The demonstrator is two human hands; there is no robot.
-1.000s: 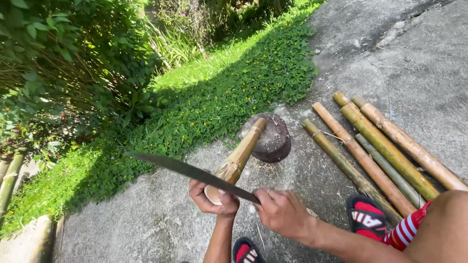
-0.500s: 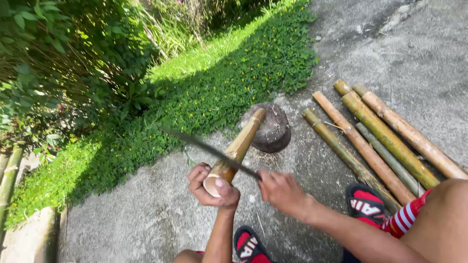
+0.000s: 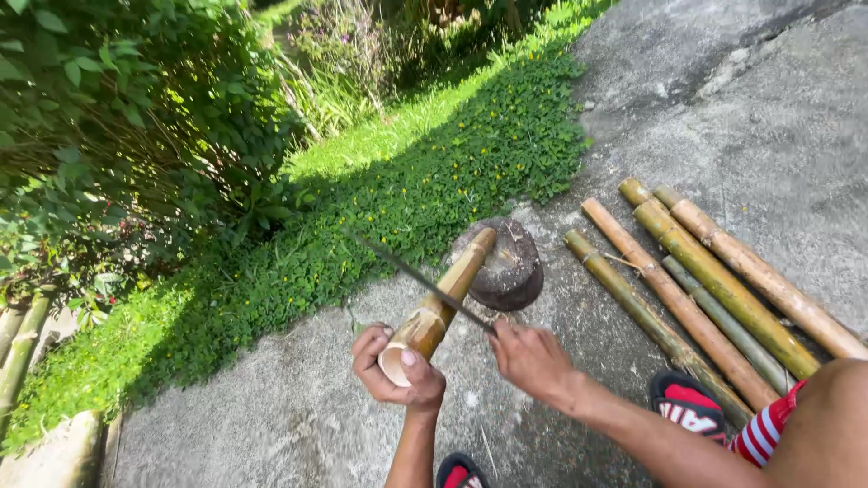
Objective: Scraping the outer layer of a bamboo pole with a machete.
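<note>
While the bamboo piece [image 3: 440, 303] is gripped at its near end by the left hand [image 3: 398, 370], its axis runs away onto the stump [image 3: 506, 267]; the right hand [image 3: 533, 361] is closed on the blade [image 3: 416, 278] across it.

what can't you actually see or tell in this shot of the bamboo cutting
All in the head view:
- Long dark knife blade: its handle is buried in the right hand, and the moving tip is blurred.
- Tan cut bamboo piece: its near end is wrapped by the left hand; whether the blade touches it is unclear.
- Dark round wooden block: partly behind the bamboo piece.
- Row of long bamboo poles: near ends hidden by the red sandal and knee.
</note>
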